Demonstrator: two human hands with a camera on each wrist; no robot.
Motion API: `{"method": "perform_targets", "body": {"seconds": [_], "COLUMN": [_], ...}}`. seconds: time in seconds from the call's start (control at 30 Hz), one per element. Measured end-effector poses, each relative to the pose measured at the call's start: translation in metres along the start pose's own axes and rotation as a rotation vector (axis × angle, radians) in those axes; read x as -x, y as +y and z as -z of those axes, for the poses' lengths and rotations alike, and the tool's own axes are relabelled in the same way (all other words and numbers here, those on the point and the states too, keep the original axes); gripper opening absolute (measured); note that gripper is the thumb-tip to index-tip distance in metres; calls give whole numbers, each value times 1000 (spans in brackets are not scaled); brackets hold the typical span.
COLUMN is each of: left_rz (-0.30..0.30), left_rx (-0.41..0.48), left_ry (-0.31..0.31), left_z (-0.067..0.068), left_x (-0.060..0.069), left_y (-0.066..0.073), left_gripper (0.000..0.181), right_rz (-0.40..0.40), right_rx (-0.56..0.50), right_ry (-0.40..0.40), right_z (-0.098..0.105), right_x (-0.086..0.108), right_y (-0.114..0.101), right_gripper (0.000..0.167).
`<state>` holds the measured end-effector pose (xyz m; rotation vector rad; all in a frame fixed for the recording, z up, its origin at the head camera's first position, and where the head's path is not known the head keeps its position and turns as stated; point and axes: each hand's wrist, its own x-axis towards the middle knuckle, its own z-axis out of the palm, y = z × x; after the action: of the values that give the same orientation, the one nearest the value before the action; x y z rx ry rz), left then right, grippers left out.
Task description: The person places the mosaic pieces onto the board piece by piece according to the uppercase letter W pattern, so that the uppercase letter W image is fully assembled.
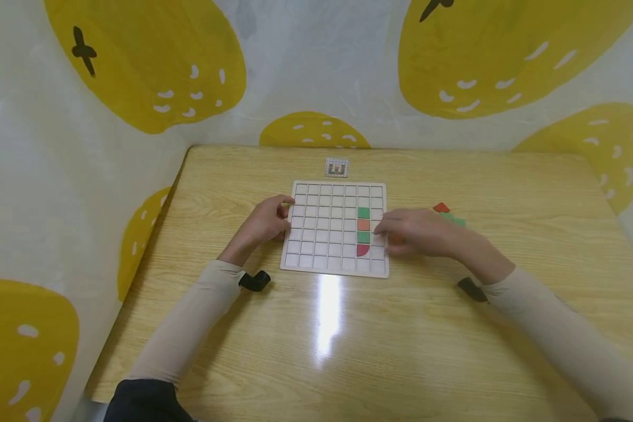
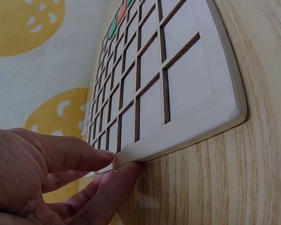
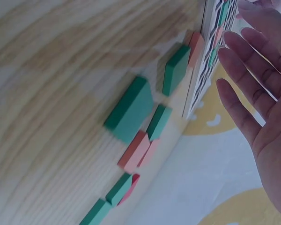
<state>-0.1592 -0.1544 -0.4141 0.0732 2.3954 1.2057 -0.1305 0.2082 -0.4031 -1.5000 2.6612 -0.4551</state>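
Note:
A white gridded board [image 1: 324,230] lies on the table. One of its columns holds two green squares [image 1: 363,237], an orange square [image 1: 364,225] between them and a red round-cornered piece [image 1: 362,250]. My left hand [image 1: 268,221] holds the board's left edge, thumb and fingertips against the rim in the left wrist view. Over the right edge hovers my right hand [image 1: 419,231], its fingers [image 3: 246,70] extended and apart, with nothing seen between them. Beneath and beside it lie loose green pieces [image 3: 131,110] and orange-pink pieces [image 3: 134,152], partly hidden in the head view.
Behind the board lies a small pattern card [image 1: 337,167]. A red piece [image 1: 441,207] rests right of the right hand among green ones. The wooden table [image 1: 401,340] meets a white sheet with yellow prints [image 1: 316,70] at the back and left.

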Motion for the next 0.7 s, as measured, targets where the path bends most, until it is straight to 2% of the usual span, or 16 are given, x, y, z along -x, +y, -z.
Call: {"method": "perform_targets", "body": {"seconds": [0.4,0.7], "left_rz": [2,2], "left_rx": [9,4], "left_ry": [-6,-8], "left_z": [1,1], "left_x": [1,0], "left_y": [1,0], "left_gripper": [60,60], "right_rz": [46,-36], "right_rx": [4,3], "right_ry": [72,51], "right_z": [5,7], "right_x": [16,24], "right_y": [10,13], "right_gripper": [27,27]}}
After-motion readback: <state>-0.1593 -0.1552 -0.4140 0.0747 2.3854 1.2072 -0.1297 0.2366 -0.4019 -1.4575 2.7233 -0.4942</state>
